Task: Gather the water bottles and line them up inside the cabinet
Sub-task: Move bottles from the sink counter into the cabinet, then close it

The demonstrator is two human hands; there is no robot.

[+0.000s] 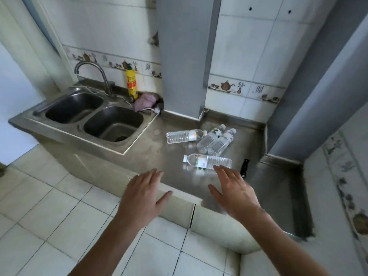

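Hands empty, fingers spread: right hand point(234, 191) just short of nearest bottle point(208, 160) at frame centre, left hand point(143, 193) over tabletop point(159, 144) edge. Three bottles point(211, 138) beyond. Round bottles may roll; knife point(244, 168) beside fingertips risks nick.

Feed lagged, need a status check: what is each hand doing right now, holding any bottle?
Left hand: open, fingers straight, holding nothing.
Right hand: open, holding nothing, fingertips near the nearest water bottle.

Bare worktop point(159, 156) between sink point(111, 124) and four lying bottles point(207, 161), open from the front edge. Black knife point(244, 167) lies just right of nearest bottle; grey pillar point(183, 56) blocks behind.
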